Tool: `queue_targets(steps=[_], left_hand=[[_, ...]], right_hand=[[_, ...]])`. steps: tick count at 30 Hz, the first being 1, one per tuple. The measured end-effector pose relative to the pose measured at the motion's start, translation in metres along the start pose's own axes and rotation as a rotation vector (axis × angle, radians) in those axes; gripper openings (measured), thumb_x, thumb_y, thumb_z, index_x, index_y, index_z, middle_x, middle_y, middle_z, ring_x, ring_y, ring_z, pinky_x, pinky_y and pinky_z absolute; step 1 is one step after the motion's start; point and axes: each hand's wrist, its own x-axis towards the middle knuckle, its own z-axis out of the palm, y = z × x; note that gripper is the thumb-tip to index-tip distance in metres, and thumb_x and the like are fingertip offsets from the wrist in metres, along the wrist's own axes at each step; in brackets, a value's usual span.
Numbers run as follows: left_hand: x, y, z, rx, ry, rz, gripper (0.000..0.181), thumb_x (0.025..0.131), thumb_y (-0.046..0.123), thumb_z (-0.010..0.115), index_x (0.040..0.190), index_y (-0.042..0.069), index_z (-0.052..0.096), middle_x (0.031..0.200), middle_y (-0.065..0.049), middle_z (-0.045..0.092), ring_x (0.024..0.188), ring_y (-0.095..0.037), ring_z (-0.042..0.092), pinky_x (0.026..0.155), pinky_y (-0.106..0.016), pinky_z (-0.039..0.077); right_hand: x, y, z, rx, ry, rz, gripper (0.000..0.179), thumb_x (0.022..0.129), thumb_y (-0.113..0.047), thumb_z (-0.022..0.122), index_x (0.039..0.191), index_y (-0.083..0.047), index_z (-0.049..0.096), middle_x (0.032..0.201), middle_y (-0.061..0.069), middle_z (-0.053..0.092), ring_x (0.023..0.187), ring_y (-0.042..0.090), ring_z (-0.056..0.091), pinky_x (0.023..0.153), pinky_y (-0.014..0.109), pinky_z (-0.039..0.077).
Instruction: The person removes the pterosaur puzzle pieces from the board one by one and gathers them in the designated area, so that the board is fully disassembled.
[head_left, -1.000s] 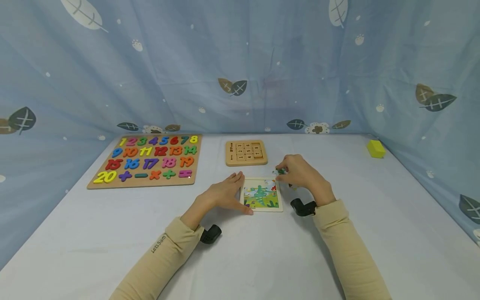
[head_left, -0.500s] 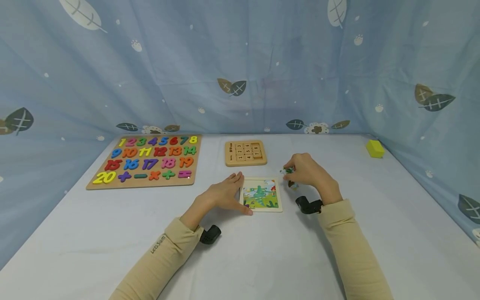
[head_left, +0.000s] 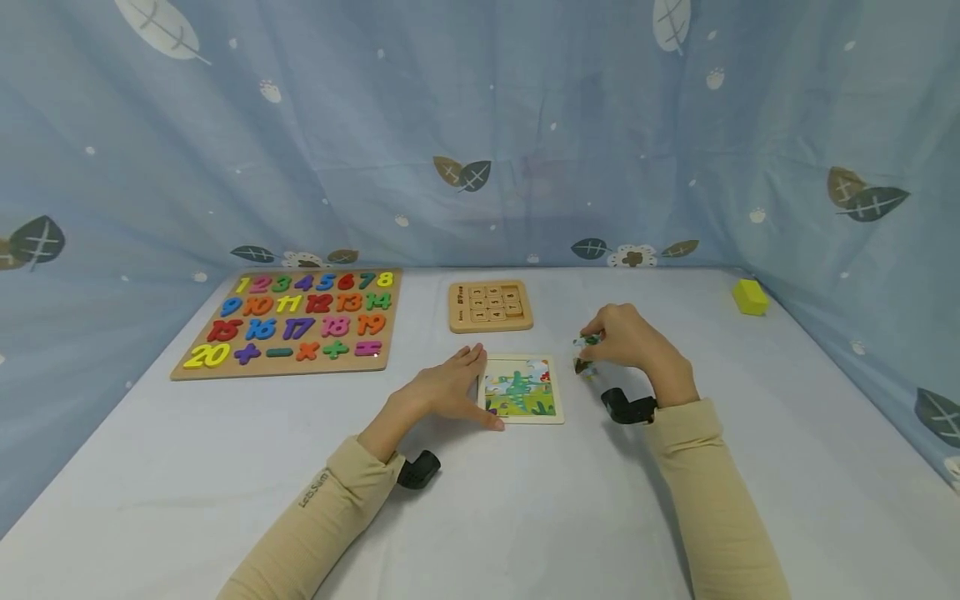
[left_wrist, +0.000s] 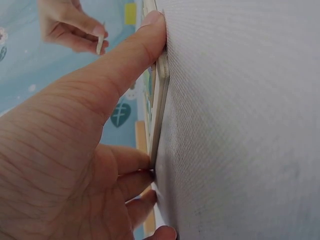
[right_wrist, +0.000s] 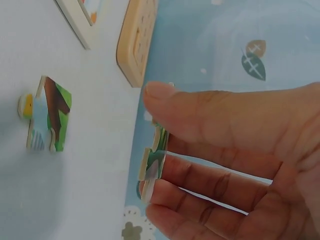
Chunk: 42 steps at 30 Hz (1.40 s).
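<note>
A small wooden picture puzzle (head_left: 558, 408) with a green crocodile lies flat in its frame at the middle of the table. Along its left side rests my left hand (head_left: 448, 390), fingers stretched at the edge and the thumb (left_wrist: 150, 35) on the near edge. My right hand (head_left: 628, 340) is right of the frame, pinching a thin jigsaw piece (right_wrist: 154, 162) with green on its face between thumb and fingers. Below that hand another jigsaw piece (right_wrist: 59, 112), green, brown and pale blue, lies on the white cloth. Part of the held piece is hidden behind the thumb.
A number board (head_left: 262, 372) with coloured numerals and signs lies at the back left. Behind the picture puzzle sits a wooden sliding number puzzle (head_left: 491, 326). A yellow block (head_left: 750, 297) stands at the far right, near the blue patterned curtain (head_left: 570, 125).
My right hand has moved right, away from the frame's upper right corner, keeping its pinch on the jigsaw piece. The left hand and the frame have stayed in place.
</note>
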Motion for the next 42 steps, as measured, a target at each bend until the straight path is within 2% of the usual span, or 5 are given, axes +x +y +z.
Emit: queue_targets(steps=[9,20,26,32,42], left_hand=[[0.0,-0.002,0.0,-0.002,0.003,-0.008,0.117,0.073,0.066,0.071,0.155,0.007,0.012,0.163,-0.005,0.003,0.151,-0.024,0.005,0.116,-0.052,0.025],[-0.002,0.002,0.0,-0.015,0.01,-0.005,0.116,0.073,0.065,0.071,0.155,0.006,0.013,0.163,-0.006,0.004,0.151,-0.025,0.006,0.115,-0.054,0.026],[-0.004,0.003,-0.001,-0.017,0.01,-0.001,0.115,0.073,0.064,0.072,0.154,0.006,0.013,0.163,-0.007,0.005,0.151,-0.026,0.006,0.114,-0.056,0.026],[-0.004,0.002,0.0,-0.032,0.01,-0.006,0.116,0.073,0.064,0.072,0.155,0.006,0.013,0.163,-0.007,0.005,0.151,-0.026,0.006,0.114,-0.057,0.026],[-0.003,0.002,-0.001,-0.032,0.011,0.002,0.116,0.073,0.064,0.072,0.154,0.005,0.013,0.163,-0.008,0.005,0.151,-0.027,0.006,0.114,-0.055,0.025]], right_hand=[[-0.004,0.003,-0.006,-0.001,0.003,0.025,0.036,0.084,-0.013,0.072,0.114,0.006,0.068,0.118,0.025,0.065,0.091,0.031,0.064,0.07,0.035,0.051],[-0.012,0.009,-0.013,0.011,0.005,0.048,0.036,0.083,-0.011,0.072,0.113,0.008,0.068,0.116,0.025,0.066,0.092,0.033,0.065,0.074,0.038,0.053],[-0.014,0.012,-0.015,0.012,-0.005,0.063,0.035,0.084,-0.011,0.072,0.113,0.008,0.067,0.115,0.026,0.066,0.099,0.039,0.063,0.08,0.047,0.053],[-0.016,0.017,-0.018,0.018,-0.03,0.082,0.037,0.084,-0.012,0.071,0.115,0.008,0.067,0.119,0.026,0.064,0.098,0.036,0.064,0.078,0.043,0.053],[-0.019,0.027,-0.018,0.008,-0.065,0.133,0.041,0.083,-0.013,0.072,0.117,0.009,0.065,0.122,0.028,0.062,0.109,0.044,0.059,0.087,0.051,0.051]])
